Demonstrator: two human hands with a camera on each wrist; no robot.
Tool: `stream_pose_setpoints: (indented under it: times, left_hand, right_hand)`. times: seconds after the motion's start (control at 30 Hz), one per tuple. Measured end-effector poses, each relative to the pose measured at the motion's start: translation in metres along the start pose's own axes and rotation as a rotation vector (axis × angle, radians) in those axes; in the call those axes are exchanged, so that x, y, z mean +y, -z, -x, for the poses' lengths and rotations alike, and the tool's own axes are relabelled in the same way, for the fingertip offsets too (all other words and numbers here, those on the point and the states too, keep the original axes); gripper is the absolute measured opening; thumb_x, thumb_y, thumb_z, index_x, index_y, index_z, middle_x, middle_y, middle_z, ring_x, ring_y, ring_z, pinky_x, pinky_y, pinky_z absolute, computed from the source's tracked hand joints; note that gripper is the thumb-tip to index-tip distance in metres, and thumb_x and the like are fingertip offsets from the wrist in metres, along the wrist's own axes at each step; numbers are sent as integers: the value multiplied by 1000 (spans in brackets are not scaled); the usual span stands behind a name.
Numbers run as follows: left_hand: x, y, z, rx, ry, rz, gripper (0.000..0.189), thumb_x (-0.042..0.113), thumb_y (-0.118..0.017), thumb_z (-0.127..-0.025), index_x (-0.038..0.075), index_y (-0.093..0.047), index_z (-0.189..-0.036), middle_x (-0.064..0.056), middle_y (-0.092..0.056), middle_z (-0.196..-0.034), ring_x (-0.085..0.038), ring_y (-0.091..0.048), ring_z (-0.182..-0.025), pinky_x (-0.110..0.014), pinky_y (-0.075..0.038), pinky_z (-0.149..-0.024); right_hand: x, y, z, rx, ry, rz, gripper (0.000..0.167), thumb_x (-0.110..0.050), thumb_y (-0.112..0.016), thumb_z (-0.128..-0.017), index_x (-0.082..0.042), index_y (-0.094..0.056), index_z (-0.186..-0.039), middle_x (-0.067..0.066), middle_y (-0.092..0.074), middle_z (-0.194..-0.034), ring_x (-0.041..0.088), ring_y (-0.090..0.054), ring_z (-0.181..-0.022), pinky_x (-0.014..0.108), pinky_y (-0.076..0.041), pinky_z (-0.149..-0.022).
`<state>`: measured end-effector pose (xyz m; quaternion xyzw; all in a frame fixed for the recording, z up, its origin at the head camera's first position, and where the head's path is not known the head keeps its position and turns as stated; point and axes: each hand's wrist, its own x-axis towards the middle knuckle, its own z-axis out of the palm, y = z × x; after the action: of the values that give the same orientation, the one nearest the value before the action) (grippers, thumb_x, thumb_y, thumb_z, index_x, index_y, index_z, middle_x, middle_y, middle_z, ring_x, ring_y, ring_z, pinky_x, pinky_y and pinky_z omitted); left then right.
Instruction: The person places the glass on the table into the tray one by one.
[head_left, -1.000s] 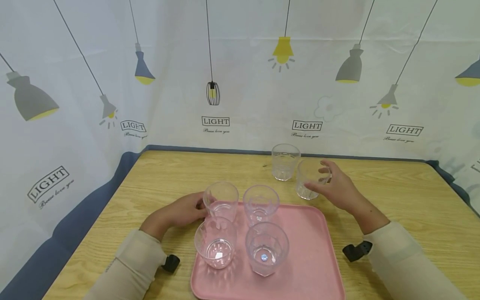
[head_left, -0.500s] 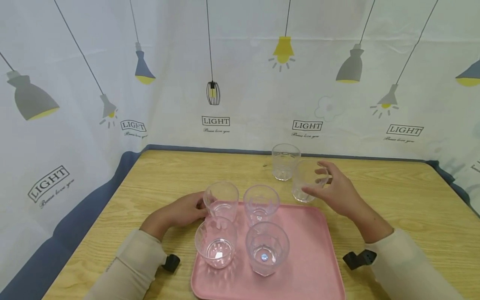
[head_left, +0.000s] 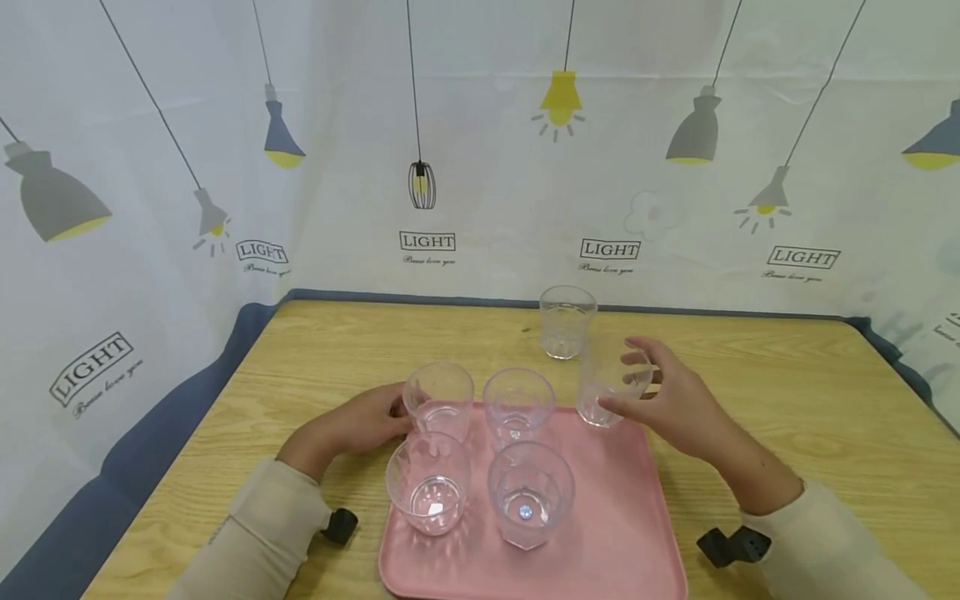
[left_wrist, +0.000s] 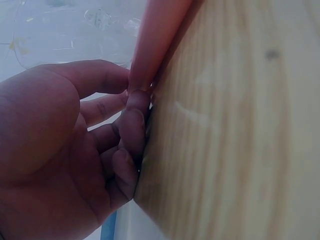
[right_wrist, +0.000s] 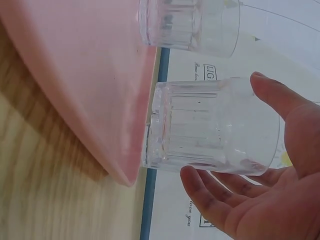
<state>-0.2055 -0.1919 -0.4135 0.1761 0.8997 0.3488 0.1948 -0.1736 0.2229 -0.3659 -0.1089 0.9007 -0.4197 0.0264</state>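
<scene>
My right hand (head_left: 675, 404) grips a clear tumbler (head_left: 597, 379) at the far right corner of the pink tray (head_left: 618, 517). In the right wrist view, the thumb and fingers lie on opposite sides of that upright tumbler, near its rim, and its base shows right by the tray's edge. My left hand (head_left: 363, 421) is at the tray's far left edge. In the left wrist view, the thumb and forefinger pinch the pink rim (left_wrist: 155, 45), the other fingers curled against the wooden table. Several clear tumblers stand upright on the tray, including a near right one (head_left: 528, 521).
Another clear tumbler (head_left: 566, 325) stands on the wooden table (head_left: 757, 375) behind the held one, near the back edge. A white curtain (head_left: 495, 167) printed with lamps hangs behind and beside the table.
The right hand has brought its tumbler from the table behind the tray leftward and nearer, to the tray's far right corner. The left hand and the tray stay in place.
</scene>
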Motion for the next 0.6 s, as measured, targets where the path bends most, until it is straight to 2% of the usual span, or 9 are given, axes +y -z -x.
stream_pose_setpoints:
  times: [0.3, 0.6]
  left_hand:
    - [-1, 0, 0, 1, -7, 9, 31, 27, -60, -100, 21, -58, -130, 0, -64, -115, -17, -55, -107, -44, -45, -103]
    - [-2, 0, -2, -4, -20, -1, 29, 27, -61, -99, 20, -59, -127, 1, -65, -108, -16, -55, -102, -40, -46, -97]
  right_hand:
    - [-4, -8, 13, -8, 37, -9, 90, -37, -83, -82, -9, -33, -152, 19, -53, -140, 34, -60, -116, 35, -56, -87]
    - [-2, -13, 20, -10, 34, -29, 89, -34, -85, -80, -8, -35, -150, 20, -54, -139, 35, -61, -116, 34, -57, -86]
